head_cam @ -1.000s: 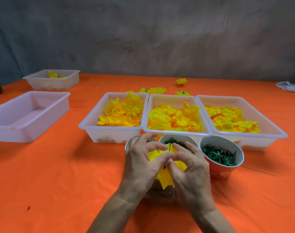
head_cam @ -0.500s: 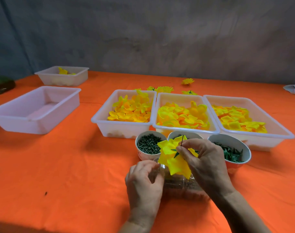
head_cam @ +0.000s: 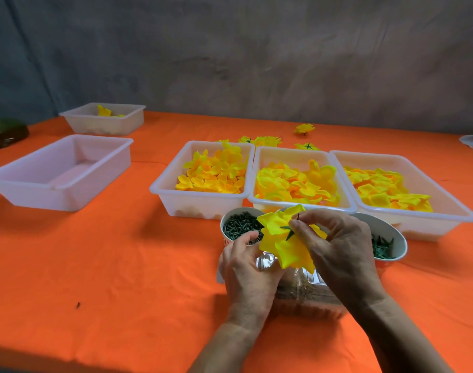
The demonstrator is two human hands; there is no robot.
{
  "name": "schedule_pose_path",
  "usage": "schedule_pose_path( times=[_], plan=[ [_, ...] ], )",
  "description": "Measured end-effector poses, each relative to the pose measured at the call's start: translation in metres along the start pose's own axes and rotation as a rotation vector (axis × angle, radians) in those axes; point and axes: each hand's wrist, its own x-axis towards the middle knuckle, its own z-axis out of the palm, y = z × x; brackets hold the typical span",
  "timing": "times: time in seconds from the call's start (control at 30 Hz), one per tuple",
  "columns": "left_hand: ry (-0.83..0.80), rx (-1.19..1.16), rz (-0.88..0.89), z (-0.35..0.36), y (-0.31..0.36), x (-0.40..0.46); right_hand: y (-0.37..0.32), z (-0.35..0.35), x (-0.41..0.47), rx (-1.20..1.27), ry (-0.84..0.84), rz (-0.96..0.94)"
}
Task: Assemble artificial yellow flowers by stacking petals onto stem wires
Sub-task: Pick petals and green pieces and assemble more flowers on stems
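Lifted clear of the left hand (head_cam: 246, 267) within the last second, now pinched by right fingers (head_cam: 301, 224) alone: a yellow flower (head_cam: 286, 242), green calyx (head_cam: 289, 231) seated, stem wire (head_cam: 298, 216) poking up just past the fingertips. Likely a finished stack, ready to set aside. Wire axis near upright, tip tilted slightly away; petals hanging below the fingers, faces toward the camera. Left fingers loosely curled, gripping nothing, just beside the lowest petal above a clear plastic container (head_cam: 305, 294) on the bench (head_cam: 122, 278).
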Motion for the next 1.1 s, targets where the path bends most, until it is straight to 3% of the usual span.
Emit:
schedule_pose_path(
  times=[0.37,0.47,0.67,0.8,0.9,1.1],
  plan=[
    [-0.102,-0.258,-0.028,0.006,0.004,0.008,-0.007,-0.008,0.008,0.072,-0.022,0.008],
    [-0.103,-0.231,-0.045,0.008,0.004,0.009,-0.009,-0.010,0.011,0.073,-0.029,0.003],
    [-0.160,-0.034,0.086,0.004,-0.001,0.012,-0.016,-0.017,0.018,0.119,0.014,-0.013],
    [-0.170,-0.025,0.102,0.002,0.002,0.010,-0.018,-0.024,0.032,0.289,0.054,0.032],
    [-0.181,-0.028,0.113,0.000,0.001,0.010,-0.015,-0.027,0.036,0.562,0.094,0.191],
    [-0.131,0.003,0.196,-0.001,0.000,0.009,0.003,-0.020,0.039,1.072,0.058,0.770]
  ],
)
